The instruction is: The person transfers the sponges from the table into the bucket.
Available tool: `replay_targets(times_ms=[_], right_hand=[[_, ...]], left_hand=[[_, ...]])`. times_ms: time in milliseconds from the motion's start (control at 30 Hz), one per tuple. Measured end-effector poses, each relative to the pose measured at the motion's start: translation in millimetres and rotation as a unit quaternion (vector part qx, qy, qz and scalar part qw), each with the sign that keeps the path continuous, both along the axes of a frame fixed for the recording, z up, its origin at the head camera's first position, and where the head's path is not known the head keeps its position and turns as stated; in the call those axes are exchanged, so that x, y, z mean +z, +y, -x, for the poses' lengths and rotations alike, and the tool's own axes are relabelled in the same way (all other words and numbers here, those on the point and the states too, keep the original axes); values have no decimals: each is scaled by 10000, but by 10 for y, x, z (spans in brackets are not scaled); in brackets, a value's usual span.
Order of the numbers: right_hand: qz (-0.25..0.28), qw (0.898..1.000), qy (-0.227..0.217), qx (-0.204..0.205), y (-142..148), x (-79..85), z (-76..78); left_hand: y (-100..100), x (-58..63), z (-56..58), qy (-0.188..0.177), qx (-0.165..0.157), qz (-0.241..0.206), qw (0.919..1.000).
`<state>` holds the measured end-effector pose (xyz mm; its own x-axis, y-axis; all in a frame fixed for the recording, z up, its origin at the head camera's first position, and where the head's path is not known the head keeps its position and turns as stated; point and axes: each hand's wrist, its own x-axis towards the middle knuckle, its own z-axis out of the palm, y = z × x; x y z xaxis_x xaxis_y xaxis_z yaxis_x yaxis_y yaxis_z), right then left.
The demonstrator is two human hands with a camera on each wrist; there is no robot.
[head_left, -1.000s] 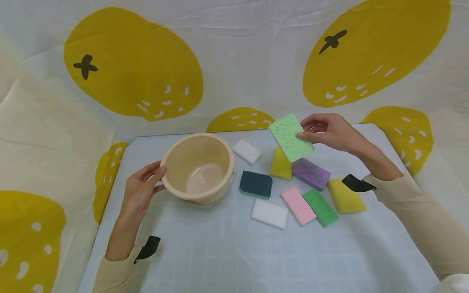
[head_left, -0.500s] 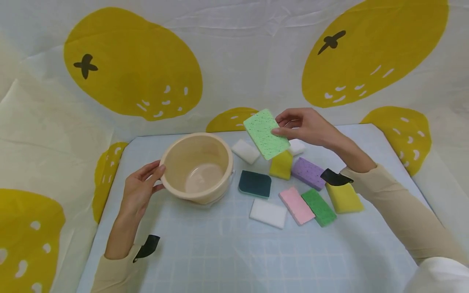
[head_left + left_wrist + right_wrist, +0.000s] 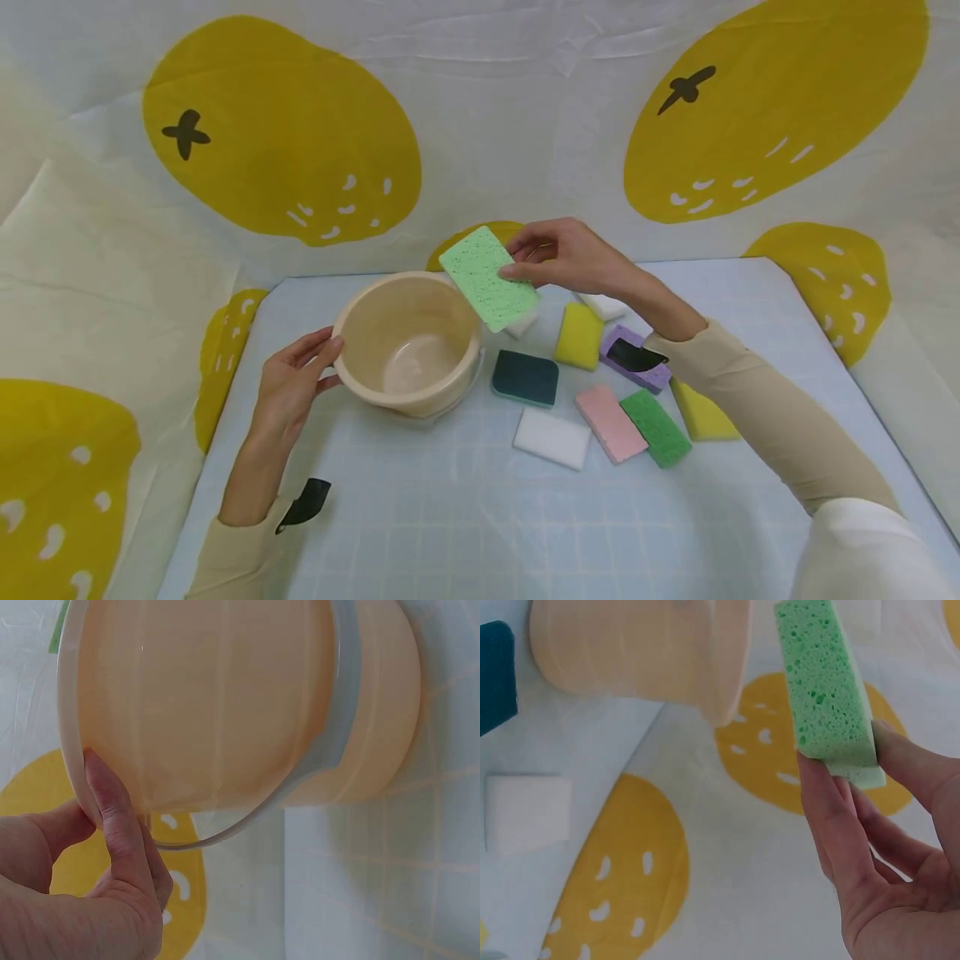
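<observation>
Head view: right hand [image 3: 562, 252] is grasping the light-green sponge [image 3: 480, 275] by one end, holding it above the worktop [image 3: 465, 525] beside the bucket [image 3: 375, 333]; left hand [image 3: 292, 379] is pinching the bucket's rim. Doing this well probably means steadying that rim, carrying the sponge clear.

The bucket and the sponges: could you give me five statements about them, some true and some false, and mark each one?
1. The left hand holds the bucket by its rim. True.
2. The right hand holds a pale green sponge. True.
3. The pale green sponge lies at the bottom of the bucket. False: it is held up in the right hand.
4. The pink sponge lies right next to the grass-green sponge. True.
5. The purple sponge is to the left of the bucket in the head view. False: the purple sponge is to its right.
</observation>
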<state>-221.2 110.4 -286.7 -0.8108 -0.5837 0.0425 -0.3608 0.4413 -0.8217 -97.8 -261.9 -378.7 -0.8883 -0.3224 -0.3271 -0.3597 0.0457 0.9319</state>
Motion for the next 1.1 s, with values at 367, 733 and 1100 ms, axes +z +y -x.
replay_targets(times_ms=[367, 733, 1100], right_hand=[[140, 9985, 164, 506, -456, -126, 51], [-262, 9933, 359, 1070, -826, -276, 83], [-455, 9876, 344, 1463, -1068, -465, 59]], left_hand=[[-16, -15, -37, 149, -35, -227, 9996], [-30, -8, -30, 96, -30, -211, 9997], [-26, -25, -6, 190, -95, -286, 9994]])
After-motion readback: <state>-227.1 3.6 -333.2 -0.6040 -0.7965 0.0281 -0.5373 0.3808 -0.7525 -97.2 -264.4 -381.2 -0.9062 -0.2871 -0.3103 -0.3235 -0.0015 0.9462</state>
